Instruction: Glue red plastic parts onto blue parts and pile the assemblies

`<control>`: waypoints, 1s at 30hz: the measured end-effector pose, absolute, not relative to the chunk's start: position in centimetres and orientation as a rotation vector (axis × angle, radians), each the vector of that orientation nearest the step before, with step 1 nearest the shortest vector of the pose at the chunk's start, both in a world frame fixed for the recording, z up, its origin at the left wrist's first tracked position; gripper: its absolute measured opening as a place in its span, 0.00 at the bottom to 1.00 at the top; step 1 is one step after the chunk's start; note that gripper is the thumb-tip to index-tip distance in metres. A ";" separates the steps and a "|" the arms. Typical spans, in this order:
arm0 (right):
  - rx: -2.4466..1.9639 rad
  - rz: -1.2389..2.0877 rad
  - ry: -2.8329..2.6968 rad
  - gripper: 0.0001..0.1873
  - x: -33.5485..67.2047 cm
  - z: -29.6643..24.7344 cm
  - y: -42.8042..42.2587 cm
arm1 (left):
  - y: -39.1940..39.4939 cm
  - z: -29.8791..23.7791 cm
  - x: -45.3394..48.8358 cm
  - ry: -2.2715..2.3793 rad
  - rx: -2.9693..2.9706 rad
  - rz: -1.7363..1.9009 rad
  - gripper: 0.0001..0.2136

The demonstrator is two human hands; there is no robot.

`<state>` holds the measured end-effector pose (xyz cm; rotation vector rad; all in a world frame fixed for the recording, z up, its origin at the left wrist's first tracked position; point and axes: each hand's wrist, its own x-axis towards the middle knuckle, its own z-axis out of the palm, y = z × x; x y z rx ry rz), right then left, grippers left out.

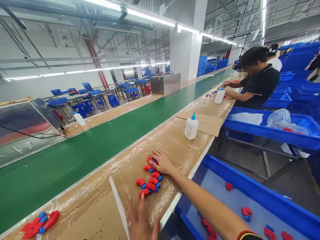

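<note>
Parts in red and blue plastic lie in a loose cluster on the cardboard-topped workbench, just inside its white near edge. The right hand sits open and palm-down at the cluster's far end, fingers spread and touching the top pieces, with no clear grip on any of them. The left hand, blurred at the bottom of the view, is open with its fingers splayed and holds nothing, just beside a white strip lying on the bench. Scuffed cardboard stretches ahead of the cluster toward a glue bottle standing on a loose cardboard sheet. A second cluster of parts lies near the far edge, next to the green conveyor belt. Below the near edge, a blue bin holds scattered red pieces. Farther along, a co-worker reaches across the bench.
</note>
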<state>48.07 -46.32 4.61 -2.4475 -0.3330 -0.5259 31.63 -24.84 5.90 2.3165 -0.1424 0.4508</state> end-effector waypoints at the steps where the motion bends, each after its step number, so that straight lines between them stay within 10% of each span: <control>1: -2.453 -0.539 -0.323 0.23 48.5 4.7 -45.8 | -26.2 6.0 33.7 -0.193 2.416 0.433 0.25; 6: -2.453 -0.599 -0.309 0.12 48.5 5.0 -45.0 | -29.2 6.3 42.4 -0.213 2.590 0.356 0.36; 30: -2.324 -0.664 0.565 0.16 23.0 -2.5 -67.2 | -45.0 6.8 36.8 -1.107 2.136 0.301 0.12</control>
